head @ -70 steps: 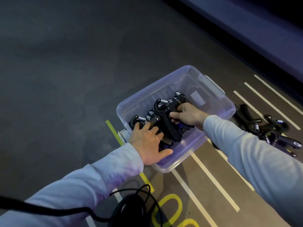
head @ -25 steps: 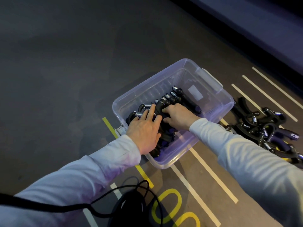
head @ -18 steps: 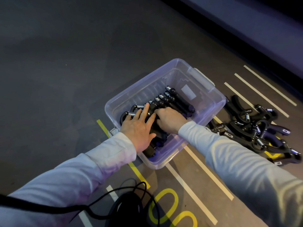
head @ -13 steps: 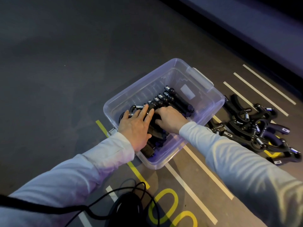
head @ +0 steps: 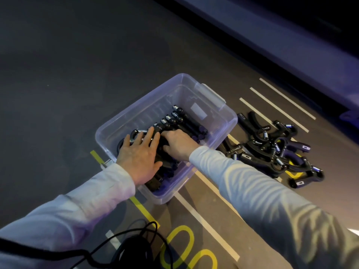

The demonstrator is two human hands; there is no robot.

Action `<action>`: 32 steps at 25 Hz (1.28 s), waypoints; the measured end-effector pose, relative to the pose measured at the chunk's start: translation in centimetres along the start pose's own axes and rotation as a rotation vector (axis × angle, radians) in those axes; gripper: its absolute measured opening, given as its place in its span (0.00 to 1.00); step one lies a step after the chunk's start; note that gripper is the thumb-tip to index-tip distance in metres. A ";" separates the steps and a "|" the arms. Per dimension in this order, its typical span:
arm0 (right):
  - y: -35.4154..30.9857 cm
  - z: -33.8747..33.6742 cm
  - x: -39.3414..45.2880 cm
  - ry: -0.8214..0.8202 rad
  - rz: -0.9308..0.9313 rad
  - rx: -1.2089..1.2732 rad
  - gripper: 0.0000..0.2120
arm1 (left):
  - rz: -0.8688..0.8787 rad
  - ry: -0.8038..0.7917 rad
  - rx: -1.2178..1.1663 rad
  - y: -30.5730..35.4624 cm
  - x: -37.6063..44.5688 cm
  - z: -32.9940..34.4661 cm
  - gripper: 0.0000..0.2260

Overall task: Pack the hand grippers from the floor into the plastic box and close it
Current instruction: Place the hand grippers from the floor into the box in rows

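Left hand (head: 138, 158) is lying flat, fingers spread and nearly straight, pressing down on the near-left end of the grippers in the box (head: 174, 123); it is gripping nothing. Risk here: it is only holding the row down by weight, so those sprung handles could be popping back up as soon as it lifts.

Right hand (head: 179, 145) is sitting just beside the left, fingers curled down into the row of packed grippers; it looks to be gripping one, but the fingertips are hidden so I can't tell which one. If it is tugging a tangled handle, neighbours could be dragging out of line.

Plastic box (head: 227, 115) is sitting under both hands, open, with no lid in view. The row is standing fairly high beyond the hands; anything riding above the rim will be stopping the lid from seating.

Loose pile on the floor (head: 272, 148) is lying well to the right of the right hand, outside the box, handles and springs interlocked. Lifting one is likely to be pulling several, and they could be dropping or snagging on the box wall.
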State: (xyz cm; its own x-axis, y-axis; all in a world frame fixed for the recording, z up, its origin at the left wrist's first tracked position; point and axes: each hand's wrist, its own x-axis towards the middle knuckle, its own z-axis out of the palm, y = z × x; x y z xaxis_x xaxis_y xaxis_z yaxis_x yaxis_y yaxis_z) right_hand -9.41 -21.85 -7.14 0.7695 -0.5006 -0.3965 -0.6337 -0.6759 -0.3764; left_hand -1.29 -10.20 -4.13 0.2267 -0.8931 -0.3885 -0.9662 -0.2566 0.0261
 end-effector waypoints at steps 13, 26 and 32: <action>17.4 -5.1 -13.8 0.942 0.296 0.129 0.08 | 0.313 0.395 -0.230 8.7 0.4 -1.4 0.31; 25.0 1.9 -14.0 0.208 0.481 -0.537 0.23 | 0.339 0.200 -0.279 10.2 0.9 -0.4 0.35; 25.5 2.2 -12.9 0.198 0.452 -0.695 0.23 | 0.308 0.153 -0.316 10.0 0.5 -0.5 0.35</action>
State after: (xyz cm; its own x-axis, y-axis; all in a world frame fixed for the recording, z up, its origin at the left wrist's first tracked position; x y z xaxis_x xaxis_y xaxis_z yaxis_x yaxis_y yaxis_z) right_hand -35.62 -31.42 -13.46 0.4953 -0.8439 -0.2063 -0.7403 -0.5342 0.4082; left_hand -10.79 -13.41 -3.58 -0.0265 -0.9835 -0.1790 -0.9118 -0.0496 0.4076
